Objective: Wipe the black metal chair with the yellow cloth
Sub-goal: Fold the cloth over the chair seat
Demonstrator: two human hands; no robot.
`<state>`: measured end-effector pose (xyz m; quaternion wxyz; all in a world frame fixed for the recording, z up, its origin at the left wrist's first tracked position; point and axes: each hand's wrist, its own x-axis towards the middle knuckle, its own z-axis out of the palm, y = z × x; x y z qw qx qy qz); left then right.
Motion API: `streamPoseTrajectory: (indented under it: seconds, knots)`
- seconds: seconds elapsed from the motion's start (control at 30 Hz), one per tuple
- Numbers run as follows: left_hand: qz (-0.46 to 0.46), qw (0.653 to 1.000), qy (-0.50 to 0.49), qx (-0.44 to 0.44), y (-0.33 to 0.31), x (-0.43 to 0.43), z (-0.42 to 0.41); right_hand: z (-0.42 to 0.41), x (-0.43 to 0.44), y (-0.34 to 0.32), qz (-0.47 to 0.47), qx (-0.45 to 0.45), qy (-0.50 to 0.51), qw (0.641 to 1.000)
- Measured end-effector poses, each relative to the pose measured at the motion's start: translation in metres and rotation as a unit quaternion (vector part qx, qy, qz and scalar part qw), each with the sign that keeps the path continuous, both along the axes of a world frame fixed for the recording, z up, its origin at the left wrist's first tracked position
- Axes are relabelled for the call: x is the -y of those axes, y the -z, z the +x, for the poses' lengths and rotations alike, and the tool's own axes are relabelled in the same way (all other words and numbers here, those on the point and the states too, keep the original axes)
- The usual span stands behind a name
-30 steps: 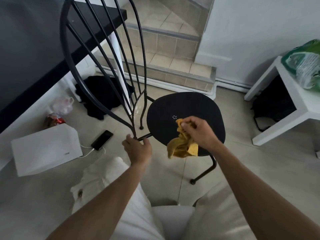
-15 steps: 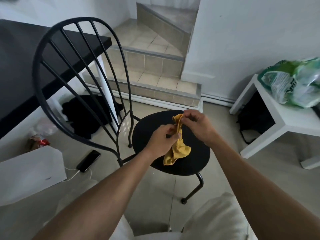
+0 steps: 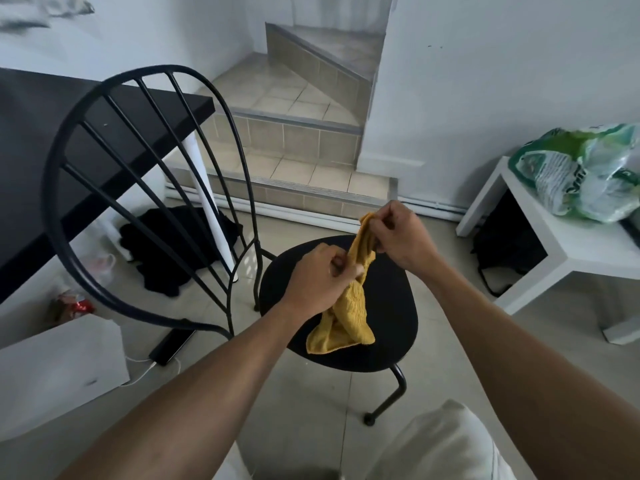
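The left hand (image 3: 317, 282) had let go of the black chair (image 3: 388, 306) and come over to the yellow cloth (image 3: 346, 320). A second before, only the right hand (image 3: 401, 237) held it. Now each grip was pinched tight on the cloth, which hung just above the seat. It looked like the hands were pulling it straight before wiping. No wiping showed yet.

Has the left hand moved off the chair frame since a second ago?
Yes. The left hand went right, from the foot of the chair back to over the seat, where it now pinches the cloth.
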<state>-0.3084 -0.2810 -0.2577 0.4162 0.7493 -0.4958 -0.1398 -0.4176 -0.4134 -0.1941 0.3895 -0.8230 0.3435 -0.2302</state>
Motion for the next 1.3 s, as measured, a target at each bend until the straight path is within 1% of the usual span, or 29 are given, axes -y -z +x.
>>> streamPoseTrajectory:
  seconds: [0.07,0.13,0.23,0.33,0.4,0.5,0.63,0.77,0.87,0.93,0.97,1.0,1.03,1.07,1.1,1.13,1.17,1.23,1.3]
  knots:
    - [0.07,0.995,0.06,0.037,0.003,-0.003,-0.005,0.002,0.006,-0.01,0.017,0.003,-0.01,1.0]
    - [0.096,0.992,0.069,0.049,0.005,-0.004,-0.007,0.002,0.013,-0.017,0.015,-0.013,-0.023,1.0]
    - [0.108,0.992,0.058,0.013,0.001,-0.004,0.003,-0.004,0.027,-0.02,-0.01,-0.067,-0.048,0.997]
    - [0.16,0.985,0.059,0.004,-0.005,-0.001,0.024,-0.017,0.043,-0.017,-0.028,-0.129,-0.085,0.988]
    - [0.193,0.98,0.047,0.005,-0.007,0.002,0.042,-0.022,0.057,-0.009,-0.025,-0.133,-0.058,0.989]
    - [0.212,0.976,0.025,0.029,-0.014,0.008,0.065,-0.025,0.077,0.0,0.005,-0.092,0.019,0.996]
    - [0.124,0.987,-0.059,0.082,-0.035,0.022,0.083,-0.026,0.089,-0.008,-0.012,-0.026,0.087,0.996]
    - [0.016,0.976,-0.115,0.183,-0.05,0.03,0.089,-0.03,0.093,-0.006,-0.081,0.018,0.124,0.989]
    - [-0.065,0.969,-0.126,0.204,-0.052,0.025,0.085,-0.036,0.084,0.004,-0.076,0.058,0.134,0.986]
    - [-0.072,0.972,-0.097,0.201,-0.043,0.014,0.079,-0.046,0.073,0.014,-0.078,0.072,0.141,0.984]
    - [-0.049,0.978,-0.072,0.189,-0.037,0.007,0.076,-0.053,0.066,0.022,-0.088,0.063,0.135,0.985]
    - [0.0,0.986,-0.041,0.162,-0.029,-0.002,0.075,-0.061,0.057,0.031,-0.099,0.037,0.114,0.988]
    - [0.073,0.99,-0.008,0.119,-0.021,-0.012,0.073,-0.07,0.049,0.043,-0.104,-0.008,0.08,0.991]
    - [0.165,0.983,0.024,0.075,-0.013,-0.022,0.072,-0.08,0.041,0.056,-0.099,-0.058,0.039,0.993]
    - [0.255,0.965,0.054,0.041,-0.002,-0.032,0.072,-0.089,0.035,0.07,-0.08,-0.107,0.001,0.991]
    - [0.325,0.942,0.078,0.022,0.007,-0.04,0.072,-0.097,0.03,0.083,-0.052,-0.153,-0.031,0.986]
    - [0.376,0.922,0.097,0.012,0.016,-0.046,0.073,-0.103,0.026,0.094,-0.021,-0.196,-0.058,0.979]
    - [0.445,0.887,0.124,0.006,0.026,-0.052,0.074,-0.11,0.023,0.105,0.045,-0.264,-0.108,0.957]
    - [0.488,0.862,0.134,0.0,0.034,-0.052,0.076,-0.112,0.023,0.109,0.124,-0.291,-0.149,0.937]
